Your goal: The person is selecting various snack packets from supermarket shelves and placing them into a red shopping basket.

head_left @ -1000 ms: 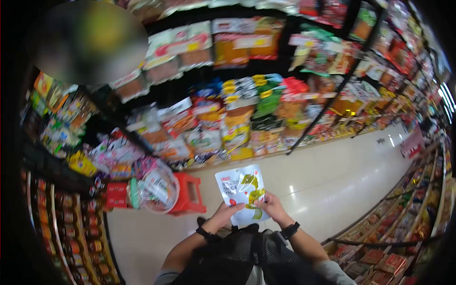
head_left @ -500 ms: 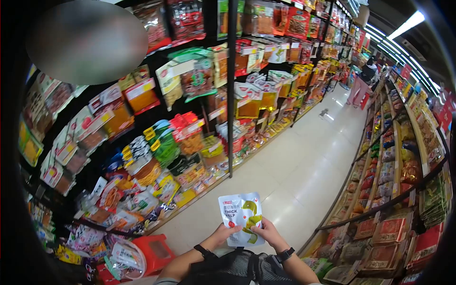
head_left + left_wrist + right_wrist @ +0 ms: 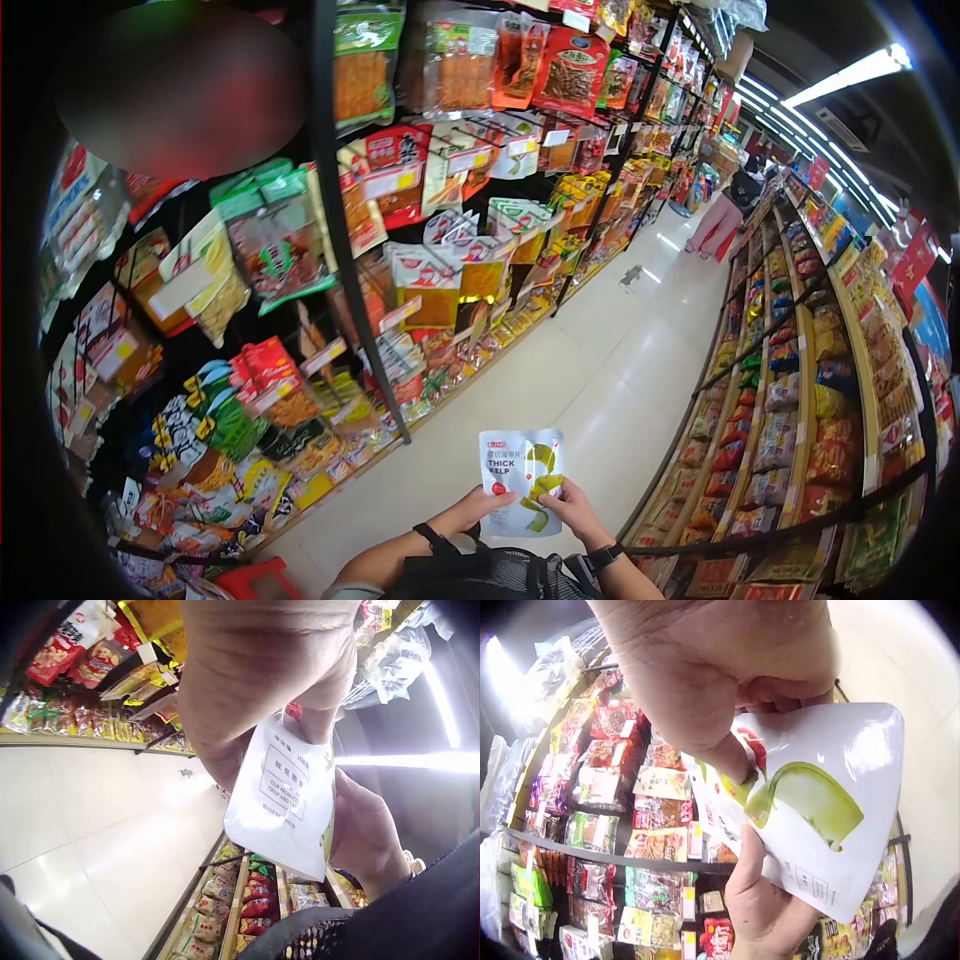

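Observation:
A white pouch of thick kelp [image 3: 522, 478] with green kelp printed on its front is held upright before the body. My left hand [image 3: 476, 508] pinches its left side, thumb lying over the front. On the opposite side my right hand [image 3: 578, 512] grips the lower edge with its thumb on the printed kelp. The left wrist view shows plain lettering on the pouch [image 3: 279, 799] between both hands. In the right wrist view, the right thumb [image 3: 724, 757] presses the pouch [image 3: 821, 817], and the left thumb [image 3: 751, 859] lies against it too.
Tall racks of hanging snack packets [image 3: 430, 290] line the left side. Sloping shelves of bagged goods [image 3: 780, 430] run along the right. A pale tiled floor [image 3: 570, 370] stretches between them. Far down the aisle stands a person in pink trousers [image 3: 718, 222]. A red stool [image 3: 258, 578] shows at bottom left.
The head view has swung from the left racks toward the length of the aisle; the red stool has slid to the lower left edge. Both hands keep hold of the pouch.

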### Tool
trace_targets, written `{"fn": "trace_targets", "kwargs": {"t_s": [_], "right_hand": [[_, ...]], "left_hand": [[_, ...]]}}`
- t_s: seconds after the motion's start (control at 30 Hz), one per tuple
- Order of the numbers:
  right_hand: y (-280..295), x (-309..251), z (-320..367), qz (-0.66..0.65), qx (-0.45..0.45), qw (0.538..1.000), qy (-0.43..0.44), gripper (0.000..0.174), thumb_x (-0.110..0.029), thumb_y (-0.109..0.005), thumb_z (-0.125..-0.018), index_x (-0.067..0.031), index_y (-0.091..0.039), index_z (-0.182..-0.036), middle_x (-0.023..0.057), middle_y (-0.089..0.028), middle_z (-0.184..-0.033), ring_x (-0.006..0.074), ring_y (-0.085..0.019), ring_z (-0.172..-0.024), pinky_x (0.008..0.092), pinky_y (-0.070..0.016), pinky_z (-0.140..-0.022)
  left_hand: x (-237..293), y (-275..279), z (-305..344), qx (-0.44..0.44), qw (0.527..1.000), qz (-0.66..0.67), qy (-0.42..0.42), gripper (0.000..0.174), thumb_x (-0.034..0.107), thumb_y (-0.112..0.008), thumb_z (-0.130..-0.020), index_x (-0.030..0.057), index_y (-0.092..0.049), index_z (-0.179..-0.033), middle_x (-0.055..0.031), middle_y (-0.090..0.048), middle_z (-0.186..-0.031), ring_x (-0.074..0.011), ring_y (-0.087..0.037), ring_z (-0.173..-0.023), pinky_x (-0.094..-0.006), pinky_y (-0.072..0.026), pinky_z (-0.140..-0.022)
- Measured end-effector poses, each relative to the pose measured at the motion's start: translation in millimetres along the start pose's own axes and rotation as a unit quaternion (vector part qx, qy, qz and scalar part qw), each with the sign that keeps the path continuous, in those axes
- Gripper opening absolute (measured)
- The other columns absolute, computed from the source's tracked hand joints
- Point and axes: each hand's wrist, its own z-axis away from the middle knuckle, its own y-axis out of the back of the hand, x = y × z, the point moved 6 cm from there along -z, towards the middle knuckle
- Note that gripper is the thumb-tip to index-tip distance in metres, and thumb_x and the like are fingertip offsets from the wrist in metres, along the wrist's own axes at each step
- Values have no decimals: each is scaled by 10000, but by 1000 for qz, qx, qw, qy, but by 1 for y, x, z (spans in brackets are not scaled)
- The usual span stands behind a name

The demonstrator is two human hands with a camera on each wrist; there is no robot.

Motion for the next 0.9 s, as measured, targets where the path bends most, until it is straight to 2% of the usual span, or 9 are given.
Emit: {"fn": "trace_targets", "kwargs": {"t_s": [0.1,0.13,0.27,0.37,0.47,0.57,0.7,0.9], "right_hand": [[40,-30,-22,-68,49,996,12,400,-77,-661,-903,9,-541,-1274,68,-665,-1135,141,-633,-1007,297,-509,-891],[53,-35,-29,-71,55,996,10,412,-61,-664,-892,16,-538,-1277,76,-660,-1149,149,-632,-1016,306,-505,-906],[106,-31,-68,-127,70,989,-1,418,-49,-665,-885,16,-538,-1278,77,-659,-1144,156,-633,-1014,315,-498,-922],[146,-29,-114,-127,45,991,-5,409,-48,-665,-885,13,-542,-1270,81,-661,-1135,163,-636,-1016,317,-498,-927],[182,-41,-169,-160,7,987,-27,398,-52,-664,-892,9,-546,-1267,85,-661,-1143,169,-635,-1031,321,-499,-932],[219,-41,-235,-158,-50,986,8,395,-61,-654,-905,2,-542,-1279,85,-658,-1157,171,-633,-1034,322,-501,-931],[261,-87,-290,-154,-135,979,-9,397,-94,-650,-926,-7,-531,-1294,78,-653,-1181,165,-626,-1052,320,-501,-935],[296,-96,-373,-162,-200,966,-16,414,-90,-652,-924,-13,-521,-1309,67,-649,-1200,154,-620,-1062,313,-494,-953]], "left_hand": [[15,-13,-66,-37,999,-4,14,399,221,-684,-927,21,-593,-1259,-71,-660,-1180,-179,-626,-1056,-356,-502,-930],[32,-22,-78,-29,998,-55,3,401,234,-685,-927,30,-597,-1261,-66,-665,-1170,-172,-626,-1051,-348,-497,-934],[57,-39,-138,-49,993,-100,33,389,254,-683,-928,41,-619,-1247,-63,-668,-1171,-160,-626,-1045,-330,-492,-929],[68,-39,-190,-17,991,-129,24,374,256,-678,-930,40,-630,-1231,-62,-671,-1167,-155,-624,-1041,-322,-492,-919],[108,-43,-237,17,983,-173,51,364,253,-672,-933,43,-635,-1227,-57,-674,-1162,-155,-629,-1033,-317,-499,-900],[148,-52,-279,72,981,-180,-3,366,243,-678,-929,42,-632,-1231,-59,-676,-1160,-160,-641,-1022,-327,-513,-882],[183,-75,-322,143,981,-128,16,382,188,-680,-927,28,-602,-1264,-74,-663,-1195,-179,-632,-1067,-345,-501,-934],[217,-77,-374,208,972,-112,-14,392,185,-675,-932,27,-587,-1280,-74,-654,-1209,-187,-630,-1069,-354,-503,-936]]}}
